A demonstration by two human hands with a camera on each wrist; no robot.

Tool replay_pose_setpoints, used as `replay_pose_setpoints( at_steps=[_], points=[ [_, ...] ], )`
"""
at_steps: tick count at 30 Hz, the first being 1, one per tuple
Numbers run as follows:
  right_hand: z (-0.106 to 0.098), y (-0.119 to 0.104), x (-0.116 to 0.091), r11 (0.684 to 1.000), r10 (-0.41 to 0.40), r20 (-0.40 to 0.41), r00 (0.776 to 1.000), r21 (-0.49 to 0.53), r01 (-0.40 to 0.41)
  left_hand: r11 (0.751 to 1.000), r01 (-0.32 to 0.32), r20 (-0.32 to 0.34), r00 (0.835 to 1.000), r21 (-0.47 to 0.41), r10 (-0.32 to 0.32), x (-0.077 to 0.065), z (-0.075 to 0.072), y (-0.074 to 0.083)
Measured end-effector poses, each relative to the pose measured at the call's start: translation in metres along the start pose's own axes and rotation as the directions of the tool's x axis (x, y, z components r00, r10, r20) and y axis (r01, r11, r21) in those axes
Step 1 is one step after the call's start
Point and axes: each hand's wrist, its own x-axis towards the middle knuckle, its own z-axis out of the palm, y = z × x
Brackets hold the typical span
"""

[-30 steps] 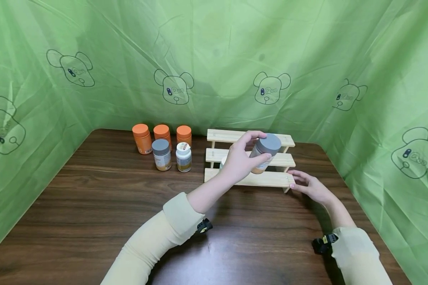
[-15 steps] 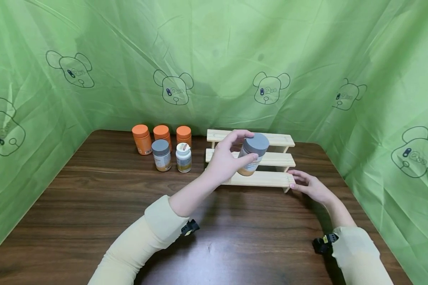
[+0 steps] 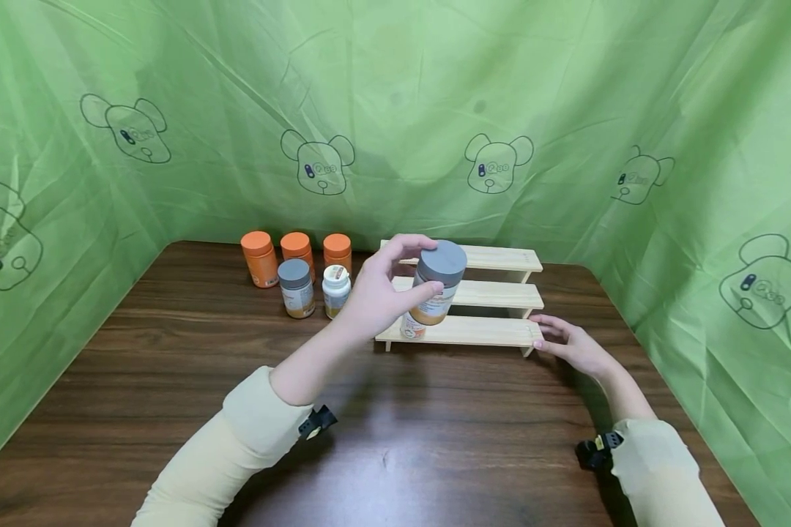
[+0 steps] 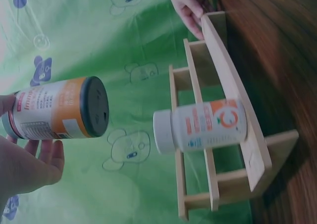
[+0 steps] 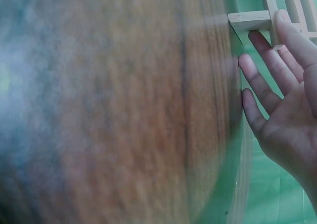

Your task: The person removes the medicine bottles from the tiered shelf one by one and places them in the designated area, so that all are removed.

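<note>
My left hand (image 3: pixel 373 296) grips a pill bottle with a grey lid (image 3: pixel 440 287) between thumb and fingers, holding it above the three-tier wooden rack (image 3: pixel 484 332). In the left wrist view that bottle (image 4: pixel 52 109) shows a white and orange label and a dark base, clear of the boards. A white pill bottle with an orange C on it (image 4: pixel 208 125) stands on the lowest tier near its left end; in the head view the held bottle and left hand hide most of it. At the rack's right end my right hand (image 3: pixel 572 347) pinches the lowest board between thumb and fingers.
Left of the rack, three orange bottles (image 3: pixel 260 260) stand in a back row. Before them are another grey-lidded bottle (image 3: pixel 296 289) and a small white-capped bottle (image 3: pixel 336 290). A green printed curtain (image 3: pixel 395 110) surrounds the dark wooden table (image 3: pixel 435 439).
My left hand has carried the grey-lidded pill bottle leftward over the rack, toward its left end. The right hand stays on the rack's right end.
</note>
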Motion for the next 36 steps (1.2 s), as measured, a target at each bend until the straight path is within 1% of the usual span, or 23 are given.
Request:
replay_pose_setpoints(
  at_steps=[2, 4, 6, 8, 11, 13, 16, 18, 23, 29, 32, 36],
  points=[
    [0.000, -0.001, 0.000, 1.000, 0.001, -0.001, 1.000, -0.001, -0.001, 1.000, -0.002, -0.001, 1.000, -0.012, 0.002, -0.004, -0.005, 0.008],
    [0.000, -0.002, 0.000, 1.000, -0.005, 0.003, 1.000, -0.003, 0.005, 0.999, -0.021, 0.001, 1.000, -0.024, 0.021, -0.006, -0.010, 0.015],
    [0.000, -0.004, -0.001, 1.000, -0.003, 0.007, 1.000, 0.003, 0.002, 0.999, -0.028, 0.005, 1.000, -0.034, 0.028, -0.009, -0.016, 0.018],
    [0.000, -0.005, -0.001, 1.000, -0.006, 0.014, 1.000, 0.016, 0.006, 0.999, -0.023, 0.007, 1.000, -0.036, 0.023, -0.011, -0.021, 0.015],
    [0.000, -0.006, -0.001, 0.999, -0.008, 0.016, 1.000, 0.032, 0.007, 0.999, -0.026, 0.006, 1.000, -0.040, 0.026, -0.013, -0.029, 0.004],
    [0.000, -0.007, -0.001, 0.999, -0.011, 0.017, 1.000, 0.034, 0.011, 0.998, -0.054, -0.002, 0.999, -0.037, 0.054, -0.014, -0.034, -0.004],
    [0.000, -0.007, -0.001, 1.000, -0.006, 0.017, 1.000, 0.029, 0.006, 0.994, -0.103, -0.020, 0.995, -0.023, 0.103, -0.017, -0.042, -0.010],
    [0.000, -0.007, -0.001, 1.000, -0.003, 0.017, 1.000, 0.026, 0.002, 0.994, -0.113, -0.034, 0.993, 0.004, 0.113, -0.020, -0.047, -0.012],
    [0.000, -0.008, -0.002, 1.000, 0.000, 0.018, 1.000, 0.031, -0.001, 0.995, -0.080, -0.065, 0.994, 0.057, 0.084, -0.027, -0.059, -0.014],
    [0.000, -0.008, -0.002, 1.000, 0.005, 0.015, 1.000, 0.027, -0.006, 0.999, -0.023, -0.079, 0.997, 0.028, 0.025, -0.036, -0.074, -0.018],
    [0.000, -0.007, -0.001, 0.999, 0.009, 0.012, 1.000, 0.031, -0.009, 0.999, -0.015, -0.103, 0.995, 0.038, 0.019, -0.041, -0.082, -0.021],
    [0.000, -0.008, -0.002, 0.999, 0.013, 0.002, 1.000, 0.032, -0.013, 0.997, -0.017, -0.153, 0.988, 0.080, 0.029, -0.047, -0.094, -0.025]
  ],
)
